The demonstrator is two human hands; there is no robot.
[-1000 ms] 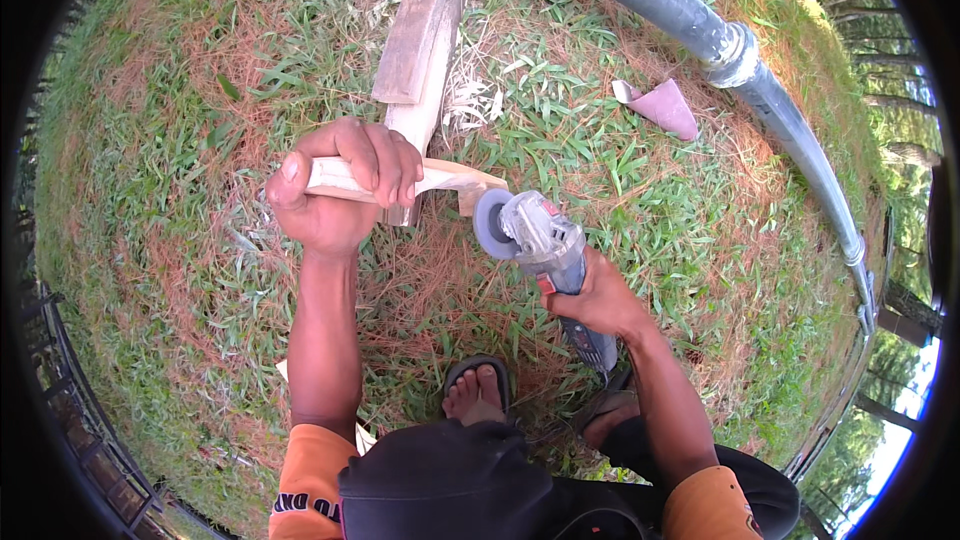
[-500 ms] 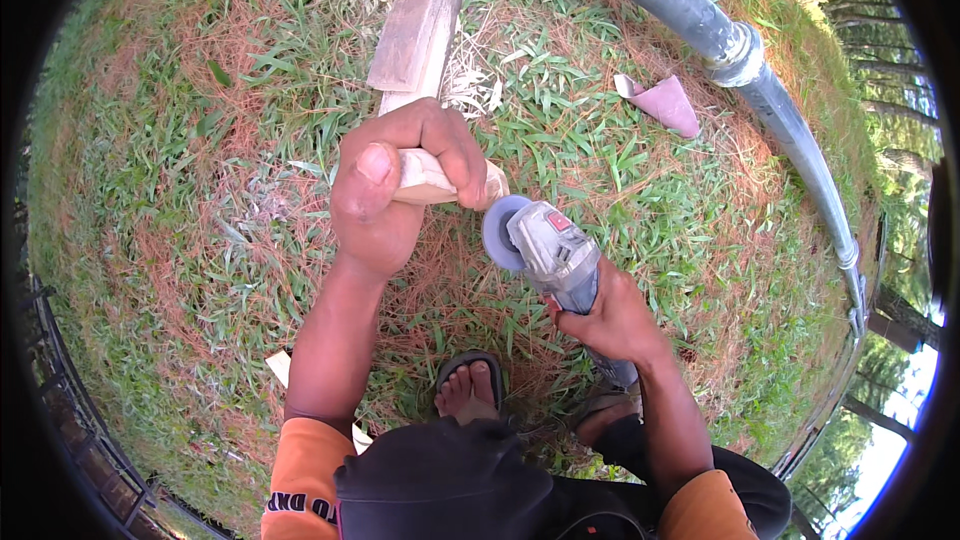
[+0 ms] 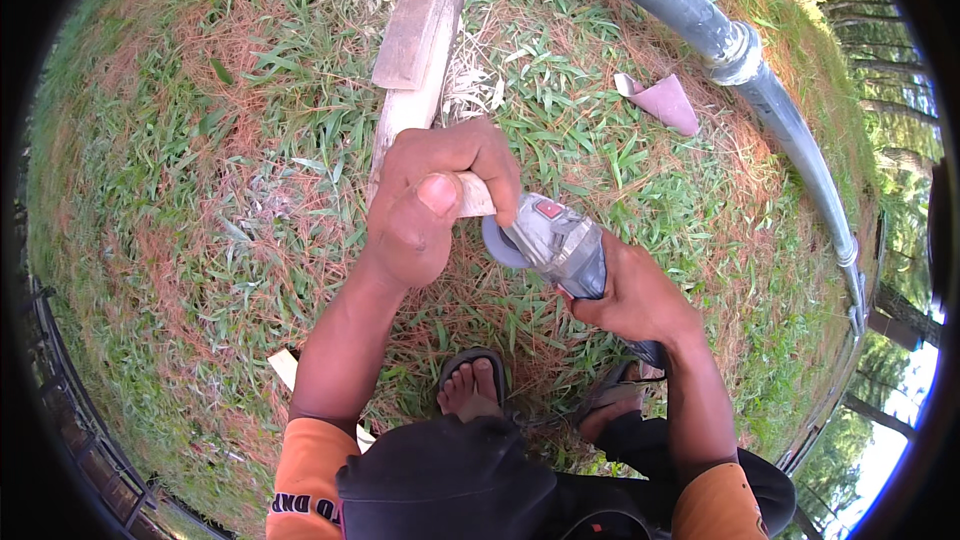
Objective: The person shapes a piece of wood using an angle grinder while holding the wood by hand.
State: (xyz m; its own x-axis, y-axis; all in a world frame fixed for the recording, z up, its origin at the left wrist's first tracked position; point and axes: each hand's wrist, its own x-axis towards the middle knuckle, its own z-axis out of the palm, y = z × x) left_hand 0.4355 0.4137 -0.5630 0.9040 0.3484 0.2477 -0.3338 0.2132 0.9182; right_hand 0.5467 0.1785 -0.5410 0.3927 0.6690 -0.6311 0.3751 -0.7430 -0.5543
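My left hand (image 3: 430,190) is wrapped round a short piece of pale wood (image 3: 477,198), mostly hidden by the fingers and thumb. Behind it, weathered wooden boards (image 3: 413,32) lie stacked lengthwise on the grass. My right hand (image 3: 640,295) grips a grey angle grinder (image 3: 568,245) with a red part on its head and a grey round disc (image 3: 500,243). The disc sits just below the held wood at its right end; I cannot tell whether they touch.
A thick grey pipe (image 3: 785,110) with a pale coupling curves across the right. A curled pink sheet (image 3: 663,103) lies on the grass. Below me are sandaled feet (image 3: 470,383) and a pale wood scrap (image 3: 285,366). Trees line the right rim.
My left hand has moved right and turned, tilting the wood so less of it shows. My right hand has shifted right with the grinder, whose head now lies beneath the left hand's fingers.
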